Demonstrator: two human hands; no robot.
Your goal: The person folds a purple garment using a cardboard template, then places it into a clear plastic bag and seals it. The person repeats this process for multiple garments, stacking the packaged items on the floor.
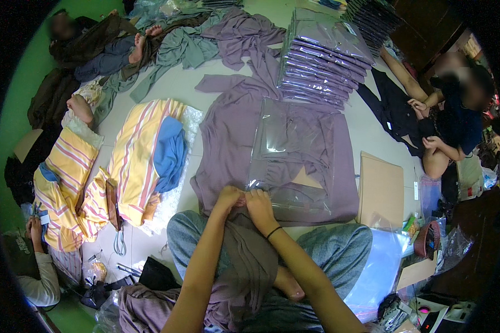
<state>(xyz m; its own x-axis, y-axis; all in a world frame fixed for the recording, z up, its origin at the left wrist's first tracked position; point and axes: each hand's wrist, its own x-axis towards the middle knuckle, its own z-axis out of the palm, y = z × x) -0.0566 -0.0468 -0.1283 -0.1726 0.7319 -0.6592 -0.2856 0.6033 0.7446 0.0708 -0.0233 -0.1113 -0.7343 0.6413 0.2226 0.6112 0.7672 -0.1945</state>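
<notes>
My left hand [231, 197] and my right hand [258, 203] meet in front of my crossed legs, fingers curled in a pinch. They grip the upper end of a brownish-mauve garment [250, 255], which hangs down over my lap. Exactly which part of it lies between the fingertips is hidden. Just beyond my hands, a clear plastic bag [269, 141] with a folded mauve garment in it lies on loose mauve cloth [222, 130]. A tan card shows through the bag's lower part. A dark band circles my right wrist.
A tall stack of bagged mauve garments [325, 61] stands beyond. Cardboard sheets [380, 191] and clear bags [378, 272] lie at right, yellow striped garments [141, 155] at left. People sit at both sides; one at right handles a black garment [394, 114].
</notes>
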